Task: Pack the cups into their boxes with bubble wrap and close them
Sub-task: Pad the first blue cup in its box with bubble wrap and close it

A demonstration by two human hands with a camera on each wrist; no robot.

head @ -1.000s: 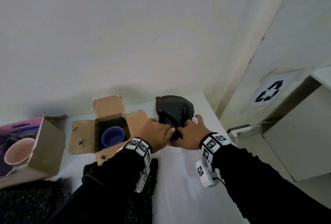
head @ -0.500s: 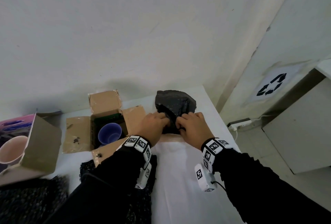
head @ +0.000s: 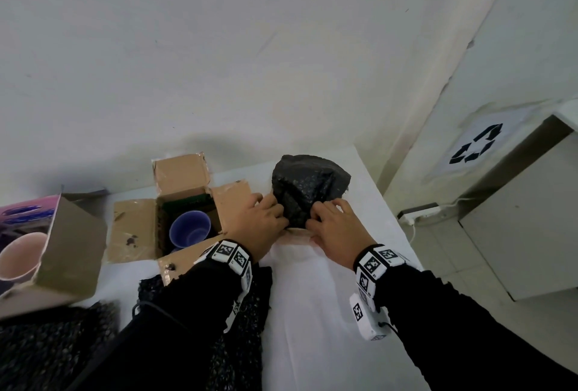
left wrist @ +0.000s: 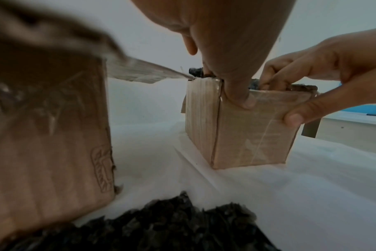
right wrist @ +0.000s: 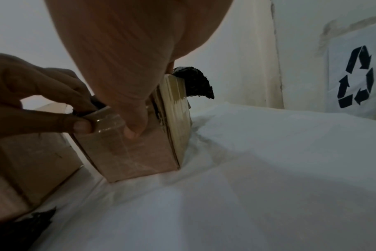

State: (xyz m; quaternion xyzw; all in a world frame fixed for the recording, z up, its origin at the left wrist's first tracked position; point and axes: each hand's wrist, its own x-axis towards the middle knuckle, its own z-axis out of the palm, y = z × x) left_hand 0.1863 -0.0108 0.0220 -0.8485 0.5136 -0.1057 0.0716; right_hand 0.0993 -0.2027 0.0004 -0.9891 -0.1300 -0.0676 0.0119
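A black bubble wrap bundle (head: 309, 187) bulges out of a small cardboard box (left wrist: 247, 129) at the back of the white table (head: 312, 312). My left hand (head: 275, 215) and right hand (head: 319, 218) grip the box's near wall, thumbs outside and fingers curled over the rim into the wrap. The left wrist view shows my left thumb (left wrist: 240, 96) on the box front. In the right wrist view my right thumb (right wrist: 133, 125) presses the same box (right wrist: 137, 152). Whatever the wrap covers is hidden. A blue cup (head: 189, 229) stands in an open box (head: 134, 231) to the left.
A pink cup (head: 18, 254) lies in a tilted printed box (head: 68, 253) at the far left. Loose black bubble wrap sheets (head: 240, 328) lie under my left forearm. The wall is close behind; the table's right edge drops to a floor with a power strip (head: 419, 214).
Both hands have shifted from the bundle's near side to its lower edge, fingers now dug between wrap and box rim. The boxes and cups have not moved.
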